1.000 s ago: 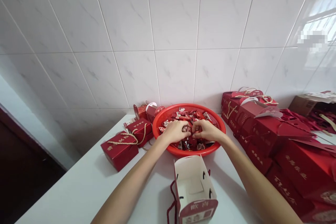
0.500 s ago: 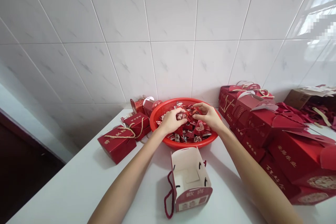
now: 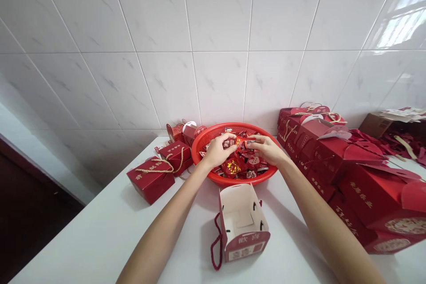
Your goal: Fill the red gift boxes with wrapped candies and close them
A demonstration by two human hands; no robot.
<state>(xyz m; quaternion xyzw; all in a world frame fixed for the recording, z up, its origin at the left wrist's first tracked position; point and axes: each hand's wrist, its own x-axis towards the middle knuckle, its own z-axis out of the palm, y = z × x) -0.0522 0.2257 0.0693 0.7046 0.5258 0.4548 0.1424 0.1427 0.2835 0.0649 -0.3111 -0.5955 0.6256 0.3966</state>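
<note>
A red plastic basket [image 3: 219, 181] full of wrapped candies [image 3: 248, 162] sits at the back of the table. Over its left half, my left hand [image 3: 217, 153] is closed, with red wrapped candy [image 3: 238, 142] at its fingertips. My right hand [image 3: 268, 150] comes in from the other side, thumb and fingers pinched on a small wrapped candy [image 3: 249, 142]. The two hands nearly meet above the pile. In front of the basket stands an open red gift box [image 3: 248, 239], its pale inside bare and a dark red cord handle hanging at its left.
Closed red gift boxes with gold cords [image 3: 151, 182] lie left of the basket. A tall stack of red boxes [image 3: 353, 155] fills the right side. Behind it is a cardboard box [image 3: 376, 125] by red ribbon-like material [image 3: 366, 142]. A tiled wall [image 3: 219, 84] closes off the back.
My hands have drawn closer together over the basket, and red candy now shows between their fingertips. A shiny red and gold wrapper now shows below them. The view has shifted slightly.
</note>
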